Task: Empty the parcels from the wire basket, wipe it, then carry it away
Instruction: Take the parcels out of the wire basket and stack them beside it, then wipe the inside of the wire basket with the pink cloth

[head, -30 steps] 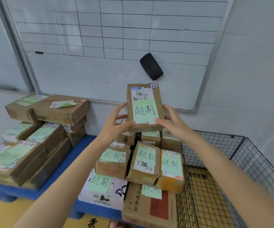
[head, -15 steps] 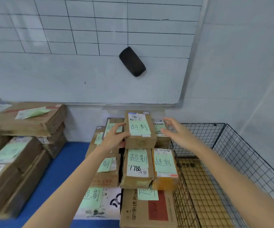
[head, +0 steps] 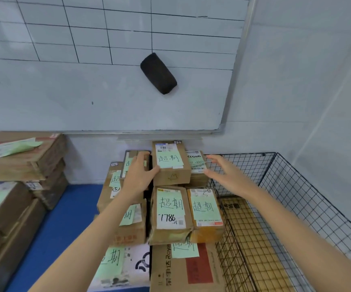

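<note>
The big black wire basket (head: 292,207) sits on the floor at the right, by the wall. I can see no parcels in the part of it that shows. Just beside its left wall is a tall pile of brown cardboard parcels with green paper notes (head: 166,216), stacked on a blue platform (head: 61,218).

The pile could tip. It is high and the boxes are not lined up neatly. If the top ones get a bump as the hands pull back, they may slide off, maybe back into the basket. Then the emptying would have to be done again.

The small brown cardboard parcel with a green note on top (head: 171,163) sits at the very top and back of the pile, under the whiteboard (head: 86,91). It looks a bit loose up there.

The left hand (head: 137,178) reaches far forward. Its fingers press flat on the left side of that top parcel, not wrapped around it.

The right hand (head: 223,172) is stretched out too, near the pile's right side. Its fingers are spread wide and hold nothing.
</note>
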`<state>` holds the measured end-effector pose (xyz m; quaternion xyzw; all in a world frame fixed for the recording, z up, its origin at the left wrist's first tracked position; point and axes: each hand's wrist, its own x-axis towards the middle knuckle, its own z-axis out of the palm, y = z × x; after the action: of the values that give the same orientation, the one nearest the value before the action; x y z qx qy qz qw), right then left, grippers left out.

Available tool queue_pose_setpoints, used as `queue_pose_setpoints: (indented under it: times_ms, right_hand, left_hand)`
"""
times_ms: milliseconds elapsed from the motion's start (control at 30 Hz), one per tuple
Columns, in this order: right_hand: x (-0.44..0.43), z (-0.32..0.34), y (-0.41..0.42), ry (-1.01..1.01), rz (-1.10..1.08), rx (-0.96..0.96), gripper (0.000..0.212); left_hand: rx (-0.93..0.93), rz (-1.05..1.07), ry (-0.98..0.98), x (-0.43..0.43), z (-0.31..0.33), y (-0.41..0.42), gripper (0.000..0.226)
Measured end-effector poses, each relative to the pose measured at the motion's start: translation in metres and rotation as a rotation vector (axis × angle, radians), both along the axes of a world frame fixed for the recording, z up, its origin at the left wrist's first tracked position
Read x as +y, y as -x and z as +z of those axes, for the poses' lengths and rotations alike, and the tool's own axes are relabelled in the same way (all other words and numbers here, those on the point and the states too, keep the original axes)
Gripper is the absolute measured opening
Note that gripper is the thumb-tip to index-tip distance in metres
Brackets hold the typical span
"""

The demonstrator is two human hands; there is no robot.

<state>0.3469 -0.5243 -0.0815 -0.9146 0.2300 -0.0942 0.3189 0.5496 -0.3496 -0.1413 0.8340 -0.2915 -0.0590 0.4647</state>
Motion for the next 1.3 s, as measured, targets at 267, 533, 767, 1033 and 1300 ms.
queue_pose_setpoints:
  times_ms: [267, 533, 767, 1033, 1300]
  right_hand:
    - [0.008, -0.013, 0.003, 0.228, -0.016, -0.018, 0.061]
    - [0.015, -0.015, 0.031, 0.496, -0.080, 0.101, 0.071]
    - [0.012, -0.011, 0.071, 0.621, -0.089, 0.169, 0.075]
    - [0.027, -0.005, 0.144, 0.636, -0.067, 0.170, 0.074]
    - [0.083, 0.000, 0.195, 0.671, 0.043, 0.135, 0.072]
  left_hand:
    - [-0.422, -0.091, -0.270, 0.005, -0.006, 0.003, 0.061]
    - [-0.501, -0.050, -0.305, 0.008, -0.003, 0.015, 0.054]
    - [-0.701, -0.061, -0.396, 0.028, 0.001, 0.052, 0.079]
    - [-0.756, -0.048, -0.476, 0.053, 0.004, 0.123, 0.076]
    - [-0.769, -0.011, -0.500, 0.118, -0.012, 0.210, 0.075]
